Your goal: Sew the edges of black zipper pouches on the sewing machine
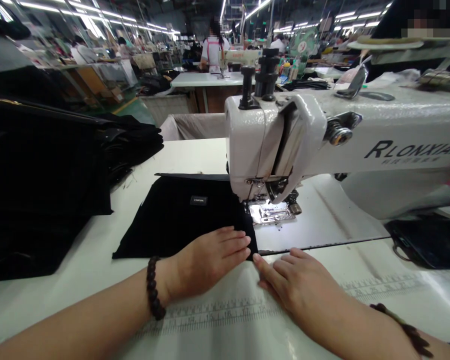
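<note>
From where I stand, the person at the bench has both hands near the edge of a piece of black cloth [172, 225], which lies flat on the pale table [195, 152], its far right part running up to the needle end of a white sewing machine [270, 135]. The left hand [210, 260] is spread flat, fingers together and straight, resting on the near right corner of the cloth without gripping it. The right hand [303, 280] is loosely unfolded, its index finger stretched out to the cloth's near right corner, the thumb apart below it and nothing visible between them. A small label [198, 200] with pale lettering sits on the upper part of the cloth. A shiny metal plate [272, 212] lies under the machine's head, just beside the cloth's right edge, lit brightly. Ruler marks [225, 312] run along the table below the hands. There is a dark beaded bracelet [155, 287] on the left wrist, and another dark band [401, 325] on the right. A heap of black fabric [41, 175] fills the left side, and a black pouch [431, 240] lies at the far right. Beyond the machine, a person in white with pink straps [213, 50] is by another table [210, 79].
</note>
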`<state>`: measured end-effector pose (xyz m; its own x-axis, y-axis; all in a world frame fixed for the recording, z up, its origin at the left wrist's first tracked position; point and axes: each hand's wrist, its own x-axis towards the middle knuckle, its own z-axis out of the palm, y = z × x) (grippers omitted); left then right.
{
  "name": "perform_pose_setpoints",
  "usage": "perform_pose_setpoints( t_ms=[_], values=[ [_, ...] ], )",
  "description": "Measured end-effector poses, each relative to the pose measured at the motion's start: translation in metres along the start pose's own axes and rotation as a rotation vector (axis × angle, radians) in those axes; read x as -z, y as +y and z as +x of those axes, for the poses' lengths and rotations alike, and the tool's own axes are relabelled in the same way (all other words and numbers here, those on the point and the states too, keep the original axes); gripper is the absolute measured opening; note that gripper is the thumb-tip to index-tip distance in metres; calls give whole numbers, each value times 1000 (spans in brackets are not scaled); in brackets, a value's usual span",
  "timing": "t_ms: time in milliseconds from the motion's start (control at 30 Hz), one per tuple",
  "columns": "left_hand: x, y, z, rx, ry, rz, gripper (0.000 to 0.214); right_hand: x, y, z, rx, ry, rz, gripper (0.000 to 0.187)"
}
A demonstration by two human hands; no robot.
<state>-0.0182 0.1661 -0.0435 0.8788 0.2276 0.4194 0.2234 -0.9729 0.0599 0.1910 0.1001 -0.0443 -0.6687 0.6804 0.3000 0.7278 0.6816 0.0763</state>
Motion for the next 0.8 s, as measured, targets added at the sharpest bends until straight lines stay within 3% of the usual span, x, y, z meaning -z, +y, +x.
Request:
perform_pose_setpoints(
  t_ms=[300,467,800],
  values=[
    [-3,-30,9,-26,-23,42,26,-6,24,24,24,-98,-71,27],
    [-6,-44,12,26,-88,56,24,-16,29,28,41,-38,-138,38],
    [-3,-59,25,175,-196,80,19,-18,29,28,25,8,-126,41]
  ],
)
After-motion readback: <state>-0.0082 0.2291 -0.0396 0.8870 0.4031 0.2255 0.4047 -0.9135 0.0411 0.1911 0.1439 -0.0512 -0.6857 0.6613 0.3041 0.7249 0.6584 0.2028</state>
